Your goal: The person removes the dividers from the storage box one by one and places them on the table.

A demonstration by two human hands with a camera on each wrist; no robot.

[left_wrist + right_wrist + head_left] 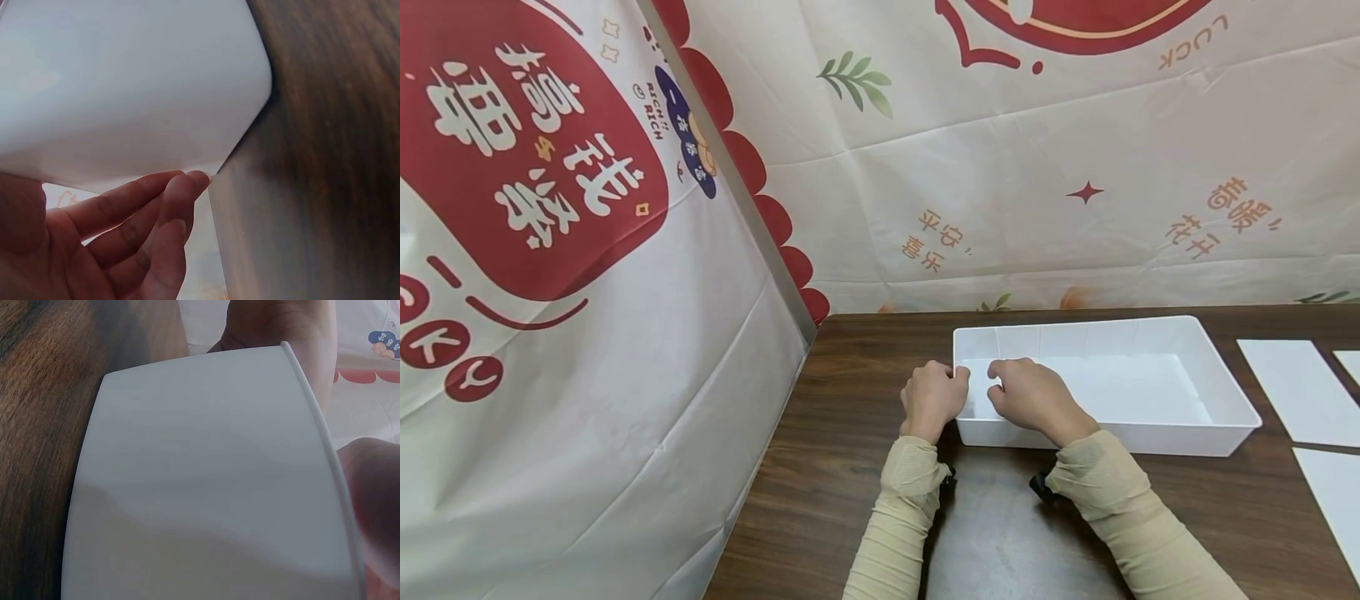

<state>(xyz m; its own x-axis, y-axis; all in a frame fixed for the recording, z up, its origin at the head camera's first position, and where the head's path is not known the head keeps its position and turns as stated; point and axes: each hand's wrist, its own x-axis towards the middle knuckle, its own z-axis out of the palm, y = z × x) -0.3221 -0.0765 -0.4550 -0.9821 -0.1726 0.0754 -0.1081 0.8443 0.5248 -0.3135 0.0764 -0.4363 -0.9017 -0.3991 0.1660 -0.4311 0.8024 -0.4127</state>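
A shallow white rectangular plastic bin [1150, 439] rests on the brown wooden table. At its left short end my left hand [931, 398] holds the wall, thumb over the rim. In the left wrist view the left fingers [128, 234] lie bent along the outside of the bin's wall [131, 81], low down near the tabletop. My right hand [1036, 398] reaches over the front rim, its fingers bent above the inside near the left end. The right wrist view shows mostly the bin's outer wall [200, 469]; the right fingertips are largely hidden, and nothing shows in that hand.
White flat sheets [1300, 392] lie on the table to the right of the bin. A printed white cloth [1037, 183] hangs behind the table, and another printed cloth [625, 375] hangs along the left side. Brown tabletop [820, 467] shows left of the hands.
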